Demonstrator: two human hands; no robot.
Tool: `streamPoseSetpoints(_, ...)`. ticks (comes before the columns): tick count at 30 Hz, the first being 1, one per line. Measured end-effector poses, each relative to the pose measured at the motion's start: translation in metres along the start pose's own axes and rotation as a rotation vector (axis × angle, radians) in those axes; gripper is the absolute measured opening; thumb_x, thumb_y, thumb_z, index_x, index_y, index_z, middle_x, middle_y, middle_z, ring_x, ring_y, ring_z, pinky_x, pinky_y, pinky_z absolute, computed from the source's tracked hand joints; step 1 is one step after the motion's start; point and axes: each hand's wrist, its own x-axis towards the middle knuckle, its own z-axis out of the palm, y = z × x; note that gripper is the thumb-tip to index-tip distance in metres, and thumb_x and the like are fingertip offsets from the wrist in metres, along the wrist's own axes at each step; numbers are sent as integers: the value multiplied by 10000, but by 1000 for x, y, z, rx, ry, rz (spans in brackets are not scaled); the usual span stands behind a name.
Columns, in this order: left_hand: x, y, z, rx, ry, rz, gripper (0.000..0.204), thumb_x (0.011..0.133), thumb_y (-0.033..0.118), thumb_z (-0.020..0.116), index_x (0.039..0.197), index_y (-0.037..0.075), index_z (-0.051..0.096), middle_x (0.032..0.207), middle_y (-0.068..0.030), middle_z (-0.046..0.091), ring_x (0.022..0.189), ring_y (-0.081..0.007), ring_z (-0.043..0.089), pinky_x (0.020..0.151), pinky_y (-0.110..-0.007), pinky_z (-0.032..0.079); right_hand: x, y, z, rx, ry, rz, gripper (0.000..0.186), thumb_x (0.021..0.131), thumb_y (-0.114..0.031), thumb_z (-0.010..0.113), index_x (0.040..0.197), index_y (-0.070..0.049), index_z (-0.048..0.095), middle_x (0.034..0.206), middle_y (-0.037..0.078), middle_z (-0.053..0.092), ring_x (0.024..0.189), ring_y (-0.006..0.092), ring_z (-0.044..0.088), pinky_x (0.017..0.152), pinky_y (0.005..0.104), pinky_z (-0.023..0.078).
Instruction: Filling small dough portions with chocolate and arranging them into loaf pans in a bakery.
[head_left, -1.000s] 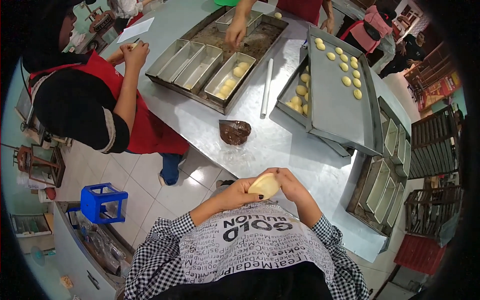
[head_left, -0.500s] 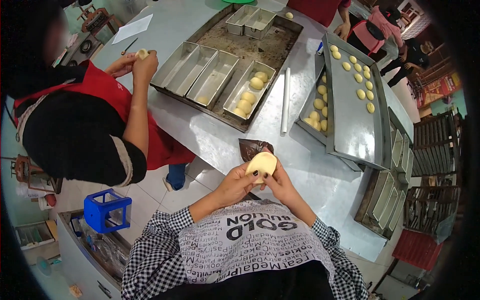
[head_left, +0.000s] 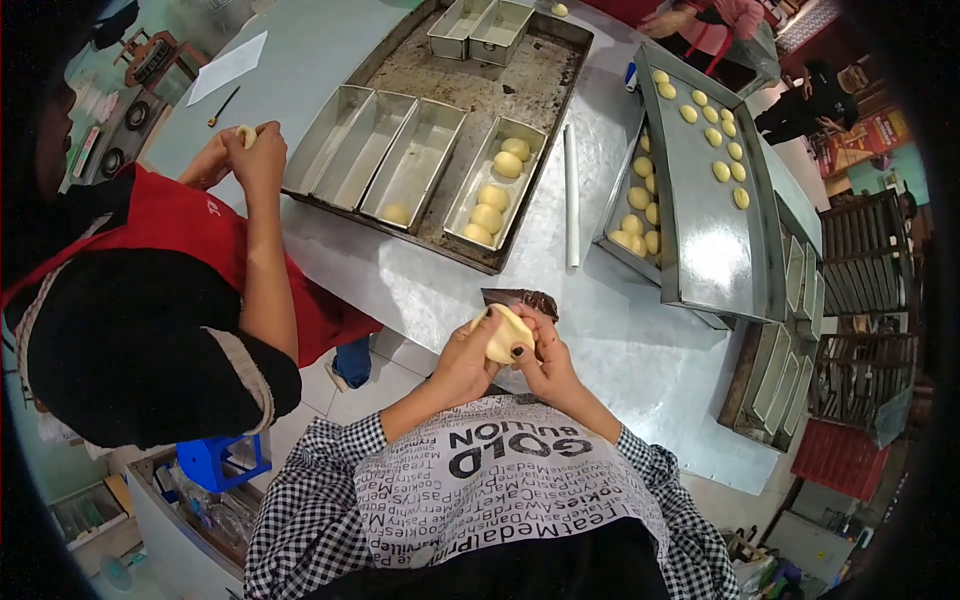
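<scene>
A flattened round of pale yellow dough (head_left: 508, 338) is held in front of my apron by both hands, its edges bent up into a shallow cup. My left hand (head_left: 463, 358) grips its left side, the thumb pressed on the dough. The right hand (head_left: 545, 362) pinches the right side with thumb and fingers. What the dough encloses, if anything, cannot be seen. Just beyond my hands, a clear plastic bag of dark brown filling (head_left: 540, 302) lies on the metal table (head_left: 620, 370), partly hidden behind my fingers.
Ahead, a dark baking tray (head_left: 480, 90) carries loaf pans, one pan (head_left: 486, 152) with several dough balls (head_left: 487, 218). A white rolling pin (head_left: 572, 195) lies beside it. Right, a tilted tray (head_left: 705, 255) of dough balls overlaps another. A co-worker (head_left: 130, 300) shapes dough on the left.
The dough has gone from a flat disc facing me to a folded, cupped shape, and my fingers have shifted round its edges. The co-worker on the left has leaned closer.
</scene>
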Motion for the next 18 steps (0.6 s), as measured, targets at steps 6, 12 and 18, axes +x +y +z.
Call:
streamPoseSetpoints(6, -3, 11, 4, -13, -104, -27, 351, 924, 198, 525, 1221, 17, 473, 1075, -79, 593, 914, -136, 599, 770, -260, 502, 8, -4, -9, 101, 57, -74, 431, 946, -178, 465, 1334, -33, 347, 1192, 70, 506, 966, 104, 517, 739, 239, 470)
streamPoseSetpoints(12, -6, 12, -2, 145, -300, -68, 443, 869, 1, 526, 1296, -15, 407, 1188, -83, 542, 1054, -145, 550, 903, -270, 454, 27, -17, -22, 217, 99, 139, 242, 965, -179, 424, 1064, -13, 569, 961, 44, 608, 879, 60, 537, 709, 215, 459)
streamPoseSetpoints(18, -3, 8, -6, 79, -427, -32, 408, 935, 126, 473, 1300, -35, 385, 1218, -100, 525, 1091, -168, 533, 960, -304, 416, 31, -9, -20, -127, 73, -114, 253, 948, -233, 477, 1011, -16, 591, 825, 12, 624, 739, 78, 568, 673, 220, 469)
